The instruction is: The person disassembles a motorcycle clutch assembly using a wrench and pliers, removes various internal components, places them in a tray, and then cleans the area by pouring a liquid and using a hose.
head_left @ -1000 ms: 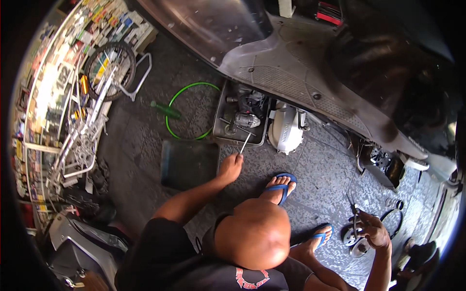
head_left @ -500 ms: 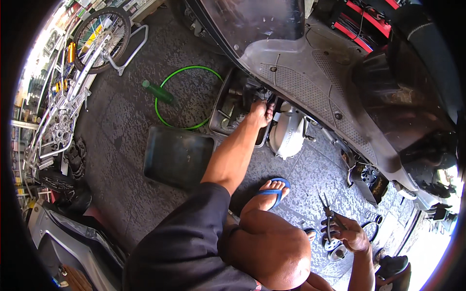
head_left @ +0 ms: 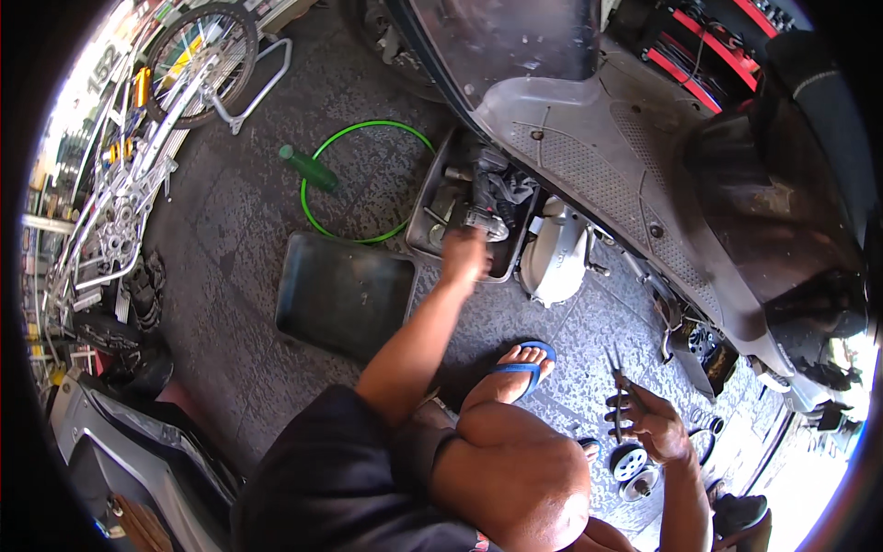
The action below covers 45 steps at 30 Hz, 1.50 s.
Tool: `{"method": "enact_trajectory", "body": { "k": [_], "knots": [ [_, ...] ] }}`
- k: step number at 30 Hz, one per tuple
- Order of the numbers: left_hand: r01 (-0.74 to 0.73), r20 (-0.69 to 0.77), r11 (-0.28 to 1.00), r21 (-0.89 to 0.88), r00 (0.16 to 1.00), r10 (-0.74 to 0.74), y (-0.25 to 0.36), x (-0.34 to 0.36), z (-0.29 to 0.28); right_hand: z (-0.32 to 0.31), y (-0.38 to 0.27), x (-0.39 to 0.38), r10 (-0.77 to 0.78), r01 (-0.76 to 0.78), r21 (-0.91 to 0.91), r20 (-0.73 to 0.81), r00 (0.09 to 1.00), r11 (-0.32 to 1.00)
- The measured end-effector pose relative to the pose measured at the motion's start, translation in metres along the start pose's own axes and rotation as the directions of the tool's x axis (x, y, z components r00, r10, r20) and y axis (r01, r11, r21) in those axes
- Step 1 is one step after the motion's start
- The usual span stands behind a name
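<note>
My left hand (head_left: 466, 258), smeared by motion, hovers over the near edge of a grey tray (head_left: 422, 198); its fingers are hard to make out. Just beyond it, a silver metal part (head_left: 488, 224) lies in the tray among tools and a dark crumpled cloth or bag (head_left: 508, 189). My right hand (head_left: 655, 425), at the lower right, is closed around long-nosed pliers (head_left: 618, 405), whose slim jaws point away from me. A metal pulley-like disc (head_left: 628, 462) and a second round metal part (head_left: 640, 484) lie on the floor below that hand.
A scooter's footboard (head_left: 589, 152) overhangs the tray on the right, beside a silver engine cover (head_left: 556, 253). To the left are an empty dark tray (head_left: 345, 296), a green bottle (head_left: 309, 167) and a green hose loop (head_left: 375, 124). Metal frames and a wheel (head_left: 204, 64) line the left.
My left hand has drawn back toward me and slightly left from the tray's far right side. My right hand keeps the pliers in nearly the same place. The view has shifted a little.
</note>
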<state>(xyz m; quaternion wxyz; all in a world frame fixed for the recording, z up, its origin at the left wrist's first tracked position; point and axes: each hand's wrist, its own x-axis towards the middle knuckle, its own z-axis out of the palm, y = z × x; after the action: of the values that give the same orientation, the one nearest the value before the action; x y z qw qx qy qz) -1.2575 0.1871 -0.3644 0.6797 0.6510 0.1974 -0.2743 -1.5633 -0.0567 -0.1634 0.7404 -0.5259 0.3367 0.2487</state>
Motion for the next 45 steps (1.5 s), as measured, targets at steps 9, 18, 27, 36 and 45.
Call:
{"method": "enact_trajectory", "body": {
  "k": [9, 18, 27, 36, 45],
  "knots": [
    [-0.603, 0.311, 0.148, 0.784, 0.588, 0.746, 0.042, 0.069, -0.014, 0.024, 0.02, 0.077, 0.049, -0.058, 0.039, 0.187, 0.981, 0.998],
    [-0.399, 0.262, 0.225, 0.889, 0.845, 0.466, 0.039, 0.141, 0.064, 0.051, 0.006, 0.125, -0.085, 0.046, 0.194, 0.194, 0.977, 0.98],
    [-0.458, 0.19, 0.634, 0.623, 0.875, 0.446, 0.009, -0.025, 0.009, 0.097, 0.019, 0.226, -0.178, 0.176, -0.068, -0.021, 0.984, 0.982],
    [-0.47, -0.177, 0.873, 0.132, 0.855, 0.487, 0.041, 0.023, -0.107, 0.144, 0.035, 0.222, 0.055, -0.069, 0.052, 0.239, 0.969, 0.996],
    [-0.404, -0.075, 0.883, 0.239, 0.899, 0.431, 0.033, -0.076, -0.087, 0.127, -0.048, 0.303, -0.102, 0.07, -0.304, -0.09, 0.991, 0.95]
  ]
}}
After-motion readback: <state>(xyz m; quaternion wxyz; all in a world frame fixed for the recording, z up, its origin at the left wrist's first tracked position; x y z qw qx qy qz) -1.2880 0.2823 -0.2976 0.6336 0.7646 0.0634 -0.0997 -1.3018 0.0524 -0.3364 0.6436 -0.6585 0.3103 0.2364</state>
